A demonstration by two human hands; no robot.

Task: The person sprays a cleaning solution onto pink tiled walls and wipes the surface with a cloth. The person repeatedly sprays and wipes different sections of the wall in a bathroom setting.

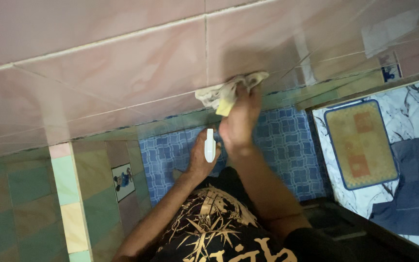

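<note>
Head view: right hand (238,121) is gripping a cloth (226,92) pressed flat on the pink tiles (122,68) at about 12 o'clock, left hand (203,154) just below it clutching a white bottle (210,144).

The right hand (238,123) hides most of the crumpled beige cloth with a yellow sponge (226,94). The left hand (202,155) covers the white plastic bottle's (210,144) lower part. The dark blue fabric (413,184) runs off the right edge.
</note>
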